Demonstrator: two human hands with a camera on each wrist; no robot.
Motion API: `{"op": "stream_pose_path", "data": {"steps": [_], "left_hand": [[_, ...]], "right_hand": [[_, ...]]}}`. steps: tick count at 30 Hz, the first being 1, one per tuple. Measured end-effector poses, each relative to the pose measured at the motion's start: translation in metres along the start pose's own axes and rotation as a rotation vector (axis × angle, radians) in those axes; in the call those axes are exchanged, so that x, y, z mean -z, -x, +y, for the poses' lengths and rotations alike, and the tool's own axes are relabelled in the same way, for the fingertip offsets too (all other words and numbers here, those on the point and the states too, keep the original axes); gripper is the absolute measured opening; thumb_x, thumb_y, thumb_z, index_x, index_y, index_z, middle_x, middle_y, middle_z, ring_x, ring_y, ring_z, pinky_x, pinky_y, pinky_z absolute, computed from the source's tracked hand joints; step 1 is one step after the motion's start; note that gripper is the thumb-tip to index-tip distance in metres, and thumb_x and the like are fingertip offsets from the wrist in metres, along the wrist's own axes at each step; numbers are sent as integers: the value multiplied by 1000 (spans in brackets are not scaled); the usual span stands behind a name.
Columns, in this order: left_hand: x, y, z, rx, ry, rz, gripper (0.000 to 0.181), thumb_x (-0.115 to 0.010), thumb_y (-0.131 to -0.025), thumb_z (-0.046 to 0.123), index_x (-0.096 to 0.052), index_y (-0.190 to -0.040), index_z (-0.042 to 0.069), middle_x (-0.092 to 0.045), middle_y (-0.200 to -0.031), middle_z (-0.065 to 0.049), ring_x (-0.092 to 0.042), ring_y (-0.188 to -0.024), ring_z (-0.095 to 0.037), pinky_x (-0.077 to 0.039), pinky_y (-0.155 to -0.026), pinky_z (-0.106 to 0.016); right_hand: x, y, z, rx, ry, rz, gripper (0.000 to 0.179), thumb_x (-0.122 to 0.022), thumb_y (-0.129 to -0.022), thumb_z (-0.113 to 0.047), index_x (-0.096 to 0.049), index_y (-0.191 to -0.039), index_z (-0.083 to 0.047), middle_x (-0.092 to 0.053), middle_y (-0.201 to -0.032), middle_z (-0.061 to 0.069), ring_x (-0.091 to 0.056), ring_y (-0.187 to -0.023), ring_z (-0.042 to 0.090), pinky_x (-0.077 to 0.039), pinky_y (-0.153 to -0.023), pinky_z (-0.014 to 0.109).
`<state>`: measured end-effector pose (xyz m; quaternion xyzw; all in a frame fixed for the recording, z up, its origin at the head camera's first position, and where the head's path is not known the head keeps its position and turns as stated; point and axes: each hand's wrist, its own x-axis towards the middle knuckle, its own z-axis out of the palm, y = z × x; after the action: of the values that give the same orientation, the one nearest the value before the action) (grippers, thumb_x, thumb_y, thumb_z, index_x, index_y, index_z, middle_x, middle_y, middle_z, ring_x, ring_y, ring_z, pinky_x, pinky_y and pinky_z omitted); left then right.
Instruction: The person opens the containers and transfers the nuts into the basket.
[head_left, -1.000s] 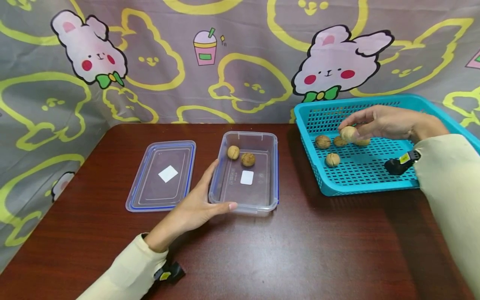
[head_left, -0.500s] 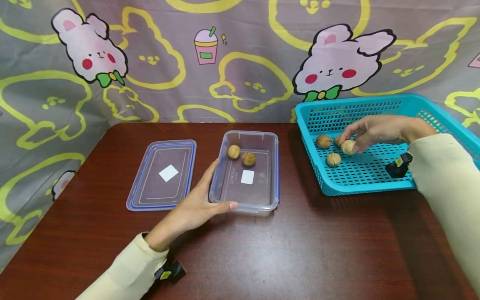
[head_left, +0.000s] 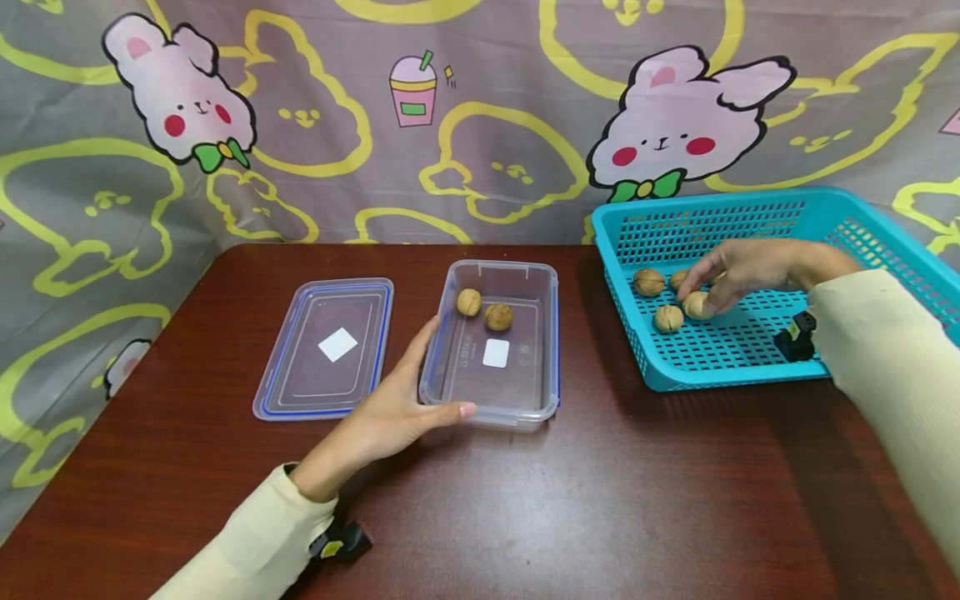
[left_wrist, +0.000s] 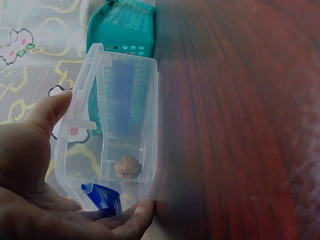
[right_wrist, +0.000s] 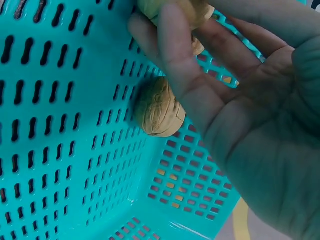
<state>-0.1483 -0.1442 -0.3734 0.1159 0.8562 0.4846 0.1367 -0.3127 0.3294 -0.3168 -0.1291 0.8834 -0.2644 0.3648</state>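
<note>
My right hand [head_left: 761,271] reaches down into the blue plastic basket [head_left: 738,379] and pinches a pale walnut [head_left: 697,307] low over its floor. Right beside it lies another walnut [head_left: 668,318], with a browner walnut [head_left: 648,282] further back. In the right wrist view my fingers [right_wrist: 180,65] curl at the held walnut [right_wrist: 192,12], and a loose walnut [right_wrist: 161,109] lies below. My left hand [head_left: 386,421] grips the near left corner of a clear food container [head_left: 510,385], thumb at its front rim. Two walnuts [head_left: 498,317] sit inside the container.
A clear lid [head_left: 303,358] with a blue seal and a white label lies left of the container on the dark wooden table [head_left: 600,500]. Behind the table hangs a patterned cloth [head_left: 517,75]. More walnuts in the basket are partly hidden by my right hand.
My right hand has lowered with the pale walnut towards the basket's floor, beside the other walnuts. The left hand and container have stayed in place.
</note>
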Motion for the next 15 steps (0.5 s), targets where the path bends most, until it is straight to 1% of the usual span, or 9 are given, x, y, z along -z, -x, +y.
{"op": "stream_pose_path", "data": {"steps": [7, 11, 15], "left_hand": [[0, 0, 0, 8, -1, -2, 118, -85, -88, 36, -1, -170, 28, -17, -175, -12, -28, -157, -37, -23, -126, -63], [0, 0, 0, 7, -4, -3, 118, -85, -88, 37, -1, -170, 28, -17, -175, -12, -28, -157, -38, -23, -126, -64], [0, 0, 1, 12, -11, -4, 118, -85, -88, 38, -1, -170, 28, -15, -176, -12, -26, -157, -38, -23, -126, -64]], "right_hand": [[1, 0, -1, -23, 3, 10, 41, -72, -97, -7, -63, -135, 7, -47, -152, 33, -64, -104, 17, -62, -89, 40], [1, 0, -1, -31, -1, 21, 41, -73, -97, -8, -64, -135, 6, -51, -149, 31, -66, -102, 17, -62, -87, 41], [2, 1, -1, -37, -13, 27, 42, -71, -98, -7, -62, -137, 6, -54, -147, 31, -68, -100, 20, -62, -87, 43]]}}
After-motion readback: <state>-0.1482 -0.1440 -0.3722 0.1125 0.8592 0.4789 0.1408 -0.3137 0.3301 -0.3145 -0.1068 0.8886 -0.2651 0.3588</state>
